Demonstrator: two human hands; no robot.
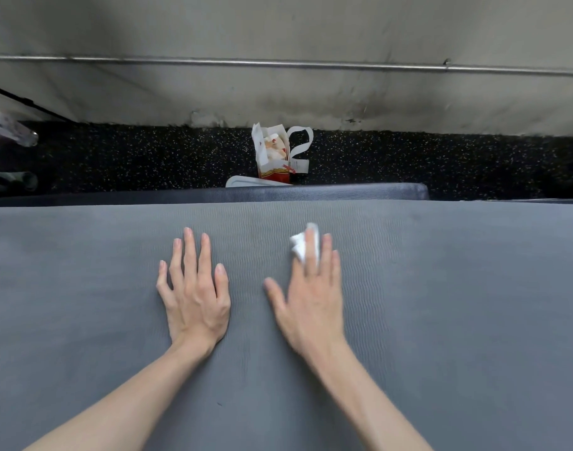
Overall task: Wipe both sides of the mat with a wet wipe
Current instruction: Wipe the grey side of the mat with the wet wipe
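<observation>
A grey ribbed mat (441,304) fills the lower half of the view, lying flat. My left hand (195,288) rests palm down on it with straight, spread fingers. To its right, my right hand (307,297) presses a crumpled white wet wipe (303,244) onto the mat under straight fingers. The wipe shows between and beyond the fingertips. The right hand is slightly blurred.
Beyond the mat's far edge lies a darker mat edge (343,192), then black speckled flooring (148,157). A red and white paper bag (273,157) and a white lid-like piece (242,181) sit there. A dirty grey wall with a metal pipe (278,64) rises behind.
</observation>
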